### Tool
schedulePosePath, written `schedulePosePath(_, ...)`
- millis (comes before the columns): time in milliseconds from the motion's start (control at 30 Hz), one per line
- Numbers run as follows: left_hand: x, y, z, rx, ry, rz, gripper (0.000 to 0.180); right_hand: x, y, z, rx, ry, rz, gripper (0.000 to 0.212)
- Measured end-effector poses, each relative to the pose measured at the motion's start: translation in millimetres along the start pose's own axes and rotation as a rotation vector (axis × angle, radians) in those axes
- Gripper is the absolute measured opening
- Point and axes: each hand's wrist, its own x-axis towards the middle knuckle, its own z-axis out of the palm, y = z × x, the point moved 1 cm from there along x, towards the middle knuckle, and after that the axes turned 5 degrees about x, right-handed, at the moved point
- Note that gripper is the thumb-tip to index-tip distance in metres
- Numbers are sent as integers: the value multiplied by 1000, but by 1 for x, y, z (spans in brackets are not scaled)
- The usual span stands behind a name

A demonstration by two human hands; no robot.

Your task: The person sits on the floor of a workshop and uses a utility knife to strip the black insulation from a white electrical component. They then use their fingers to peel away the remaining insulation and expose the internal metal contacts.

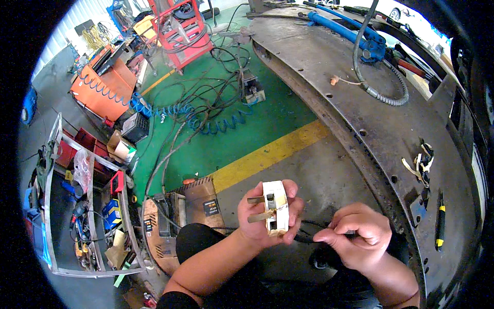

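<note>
"In the head view, what did your hands have?"

"Your left hand (256,232) was closed around a white plug (278,208), which sat in the curl of its fingers. Your right hand (368,237), a little to the right, was pinched on a black cable (306,238) that came across from behind the left hand. I couldn't tell whether the cable entered the plug; your fingers hid that side."

"And what might have gone wrong for you from there?"

"To my mind, a dropped plug. If the two were joined, a hard tug by your right hand could have twisted it from the left hand's fingers, down to the grey floor (303,165). Bending the cable tightly beside the right fingers might have kinked it. The metal frame (375,139) rose near your right hand's outer side, so a sudden outward pull could have knocked your knuckles."

"Which way did the plug point?"

"Its two flat prongs (259,216) stuck out leftward, away from your right hand. The body's long axis ran across them, from the left hand's wrist side to its far side, leaning slightly left."
</note>
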Motion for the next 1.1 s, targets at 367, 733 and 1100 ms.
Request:
schedulePosePath(367, 0, 5, 11, 309, 248, 55, 63, 18, 33, -90, -223, 581, 242, 9)
schedulePosePath(733, 15, 21, 24, 504, 161, 196, 82, 13, 98, -179, -565, 727, 420, 52)
schedulePosePath(1100, 14, 11, 16, 925, 450, 320, 79, 5, 35, -25, -230, -269, 355, 78)
